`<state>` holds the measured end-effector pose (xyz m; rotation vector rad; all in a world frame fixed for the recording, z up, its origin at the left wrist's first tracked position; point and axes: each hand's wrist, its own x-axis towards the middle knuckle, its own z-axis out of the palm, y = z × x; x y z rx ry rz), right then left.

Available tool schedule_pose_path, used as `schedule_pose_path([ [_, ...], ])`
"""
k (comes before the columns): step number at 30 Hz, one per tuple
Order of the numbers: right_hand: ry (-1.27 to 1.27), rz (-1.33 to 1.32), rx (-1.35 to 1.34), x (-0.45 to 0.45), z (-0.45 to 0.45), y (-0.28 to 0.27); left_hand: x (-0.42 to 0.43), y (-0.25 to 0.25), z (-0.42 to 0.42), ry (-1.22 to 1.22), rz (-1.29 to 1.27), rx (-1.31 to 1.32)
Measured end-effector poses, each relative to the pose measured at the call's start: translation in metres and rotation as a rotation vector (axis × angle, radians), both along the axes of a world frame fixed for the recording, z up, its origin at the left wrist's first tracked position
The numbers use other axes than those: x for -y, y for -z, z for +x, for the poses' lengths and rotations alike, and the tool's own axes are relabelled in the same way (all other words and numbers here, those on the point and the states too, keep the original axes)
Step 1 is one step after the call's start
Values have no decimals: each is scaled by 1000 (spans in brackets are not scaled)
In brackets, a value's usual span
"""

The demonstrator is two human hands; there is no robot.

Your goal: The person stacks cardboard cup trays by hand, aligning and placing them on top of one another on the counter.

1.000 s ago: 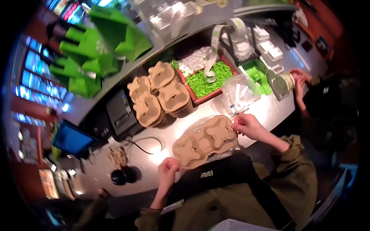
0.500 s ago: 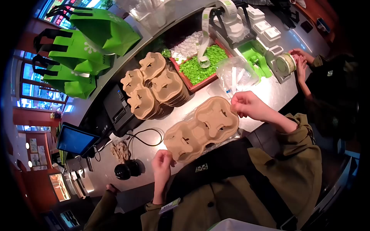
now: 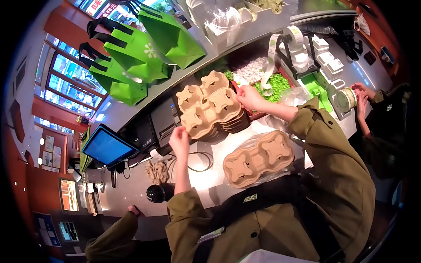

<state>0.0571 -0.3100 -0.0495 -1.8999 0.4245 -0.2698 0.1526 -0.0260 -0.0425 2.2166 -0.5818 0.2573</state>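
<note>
Left hand (image 3: 179,139) and right hand (image 3: 250,97) pinch 1 cup carrier (image 3: 209,112) (brown).

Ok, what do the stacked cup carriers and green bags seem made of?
Stacked cup carriers: matte brown molded pulp, judging by their rounded, pressed-in shapes. Green bags: smooth, dull finish; likely non-woven fabric, given the creases and dark strap handles, possibly coated paper.

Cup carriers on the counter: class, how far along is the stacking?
Looks done: a nested pile stands at the back. In hand: the left hand and right hand pinch opposite ends of its top carrier. Apparently left: the nearer carrier, lying apart by the apron.
</note>
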Motion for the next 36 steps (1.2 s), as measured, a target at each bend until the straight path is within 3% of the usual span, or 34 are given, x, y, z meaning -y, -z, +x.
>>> schedule_pose_path([
  [4,-57,-163,-58,10,-8,-1,-2,21,-2,19,-238,-236],
  [6,-23,-314,10,11,-27,-13,-6,21,-9,-33,-238,-70],
  [7,-60,-192,82,13,-42,-23,-5,2,-26,-53,-235,-6],
  [8,-90,-63,145,14,-64,-34,-8,-1,-38,-49,-391,-79],
  [10,-193,58,25,16,-119,-62,-16,-17,-83,21,-360,-325],
  [14,40,10,-240,-7,-206,-20,-29,17,-166,112,-177,-769],
  [16,102,211,-273,-26,-223,-24,-23,19,-180,87,-254,-714],
  [17,73,202,-211,-26,-224,-22,-26,18,-187,45,-286,-674],
  [19,54,269,-223,-21,-219,-22,-25,3,-184,139,-169,-321],
  [24,-8,254,-319,-13,-207,-28,-22,9,-170,129,-59,-495],
  [26,41,373,-246,-9,-206,-34,-23,-3,-170,132,-230,-647],
  [31,-10,38,-61,-9,-195,-59,-25,-40,-169,202,-481,-757],
  [32,-11,167,-127,-11,-194,-66,-23,-38,-173,281,-548,-816],
  [34,-68,243,-161,-11,-172,-87,-13,-19,-170,203,-662,-711],
  [36,-165,179,-35,0,-134,-106,-8,-59,-157,229,-774,-777],
])
